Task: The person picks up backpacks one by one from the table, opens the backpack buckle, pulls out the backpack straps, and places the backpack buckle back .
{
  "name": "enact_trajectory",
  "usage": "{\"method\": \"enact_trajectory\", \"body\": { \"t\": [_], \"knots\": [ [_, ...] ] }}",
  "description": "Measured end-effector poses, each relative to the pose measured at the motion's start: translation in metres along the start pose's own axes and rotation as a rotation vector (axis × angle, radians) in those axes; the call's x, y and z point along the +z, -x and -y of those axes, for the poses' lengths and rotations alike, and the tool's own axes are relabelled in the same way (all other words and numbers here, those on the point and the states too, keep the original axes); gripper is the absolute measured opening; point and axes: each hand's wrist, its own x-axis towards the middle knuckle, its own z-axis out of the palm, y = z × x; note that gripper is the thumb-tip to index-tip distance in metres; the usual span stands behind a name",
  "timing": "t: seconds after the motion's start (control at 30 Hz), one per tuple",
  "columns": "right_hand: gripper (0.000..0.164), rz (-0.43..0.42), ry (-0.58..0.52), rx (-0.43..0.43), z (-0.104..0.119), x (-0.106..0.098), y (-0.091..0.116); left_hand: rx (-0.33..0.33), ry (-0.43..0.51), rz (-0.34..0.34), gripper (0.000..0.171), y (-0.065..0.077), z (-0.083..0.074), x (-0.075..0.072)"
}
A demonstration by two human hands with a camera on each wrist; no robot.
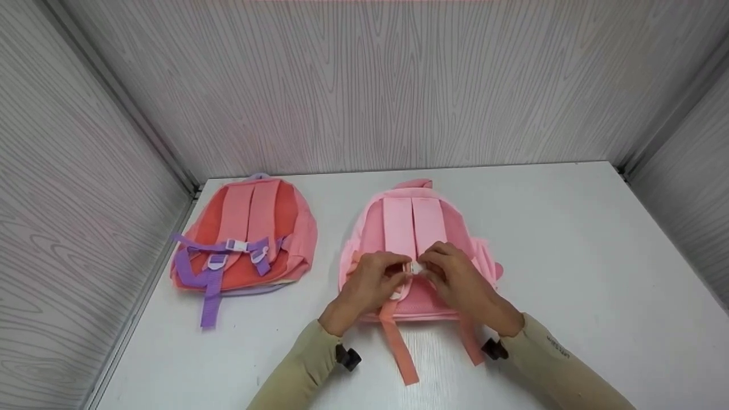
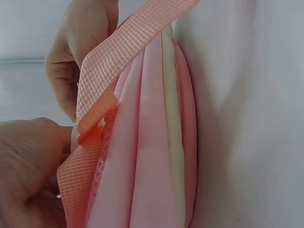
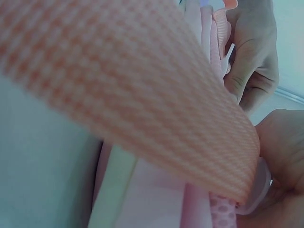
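Note:
A pink backpack (image 1: 393,222) lies on the table, its two shoulder straps facing up. Over its lower middle, my left hand (image 1: 370,282) and right hand (image 1: 461,282) meet fingertip to fingertip. Both pinch a small white buckle (image 1: 416,267), which the fingers partly cover; cannot tell whether its halves are joined. Orange webbing (image 1: 400,344) hangs from the bag's bottom toward the table's front. In the left wrist view, an orange strap (image 2: 118,57) crosses in front of the fingers. A similar strap (image 3: 142,95) fills much of the right wrist view.
To the left lies a second backpack (image 1: 299,228), coral and pink, with purple webbing (image 1: 211,304) and a fastened-looking white buckle (image 1: 237,245) across its straps. Grey wood-grain panels (image 1: 364,85) stand around the white table (image 1: 569,256) at the back and sides.

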Motion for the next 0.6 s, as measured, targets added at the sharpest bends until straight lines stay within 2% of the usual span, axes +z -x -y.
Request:
{"method": "enact_trajectory", "body": {
  "t": [0.6],
  "knots": [
    [0.021, 0.023, -0.019, 0.017, -0.0006, -0.0045, -0.0008, 0.004, 0.033, 0.011, 0.025, 0.0004, 0.0000, -0.0045]
  ]
}}
